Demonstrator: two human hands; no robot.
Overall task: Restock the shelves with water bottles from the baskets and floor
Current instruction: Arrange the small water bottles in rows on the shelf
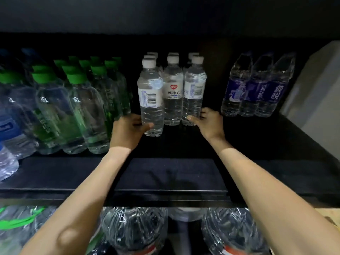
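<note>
The shelf (pixel 165 173) is a dark, flat deck, and a block of white-capped water bottles stands upright on it, set back from the front edge, three across with further white caps visible in rows behind. Each bottle is clear, ribbed below the label and filled with clear water. The left front bottle (pixel 150 96) shows a white label with a barcode. The centre bottle (pixel 173 92) shows a red heart mark above dark Chinese characters. The right front bottle (pixel 194 92) shows a barcode and fine print. The left front bottle stands slightly forward of the other two. The left hand (pixel 128 129) grasps the left front bottle near its base, thumb across the front and fingers wrapped round the side. The right hand (pixel 209 122) grasps the right front bottle near its base, thumb on the front face and fingers curled behind. Green-capped bottles (pixel 73 107) fill the shelf to the left, tightly packed. Blue-labelled bottles (pixel 257 89) stand to the right, well apart from the centre block. Large shrink-wrapped bottles (pixel 134 230) occupy the level below.
</note>
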